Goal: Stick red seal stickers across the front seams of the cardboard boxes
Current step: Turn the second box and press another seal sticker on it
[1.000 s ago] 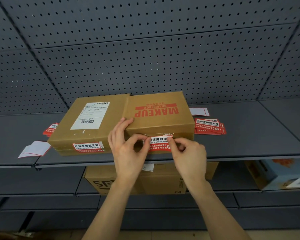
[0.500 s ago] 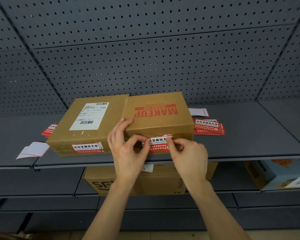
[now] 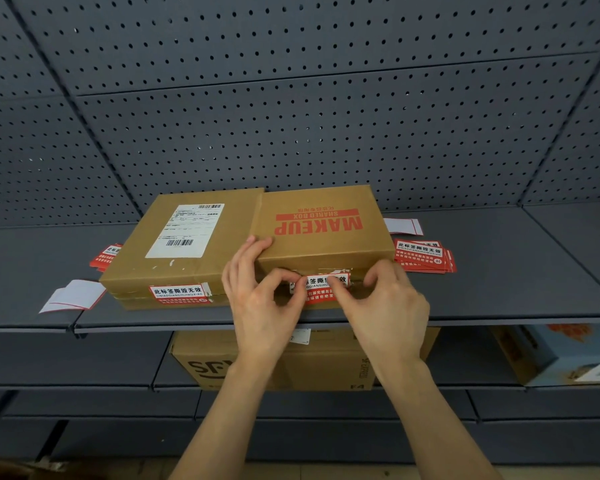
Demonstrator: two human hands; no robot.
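At the front edge of the dark grey metal shelf, touching side by side: flat brown cardboard box with a white shipping label, already sealed, and flat brown cardboard box printed MAKEUP. Sealing the second now: left hand and right hand pinching the ends of the red-and-white seal sticker over its front seam. Next, likely: press flat, release. Spare red stickers just right of it, white backing slips at left; nothing obstructing.

Shelf; boxes; stickers; backing papers
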